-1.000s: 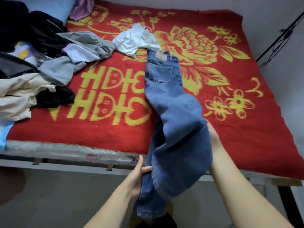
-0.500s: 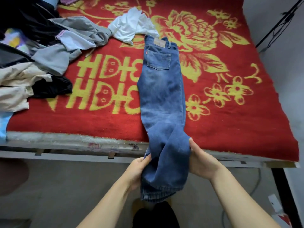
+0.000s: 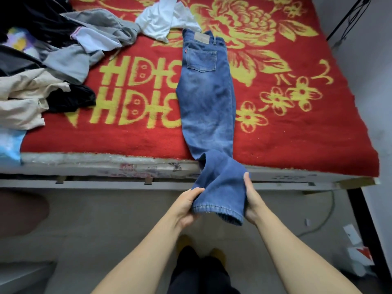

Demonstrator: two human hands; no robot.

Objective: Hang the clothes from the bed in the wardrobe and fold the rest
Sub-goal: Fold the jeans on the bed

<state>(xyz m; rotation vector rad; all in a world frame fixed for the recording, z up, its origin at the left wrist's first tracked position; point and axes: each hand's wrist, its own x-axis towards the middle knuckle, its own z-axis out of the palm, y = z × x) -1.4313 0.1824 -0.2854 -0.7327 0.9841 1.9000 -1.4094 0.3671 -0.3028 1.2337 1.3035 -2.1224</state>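
Gripping the jeans [image 3: 206, 98] hem off the bed [image 3: 297, 132] edge, left hand [image 3: 186, 206] and right hand [image 3: 251, 200] both clutching denim, waistband far up the bed

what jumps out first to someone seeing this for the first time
The blue jeans stretch lengthwise down the middle of the bed, pocket side up, leg ends hanging past the near edge, where the left hand and right hand grip them by the hems. Beneath lies a loud red blanket with yellow flowers. A jumbled pile of clothes crowds the bed's far left, a white garment just beyond the waistband.
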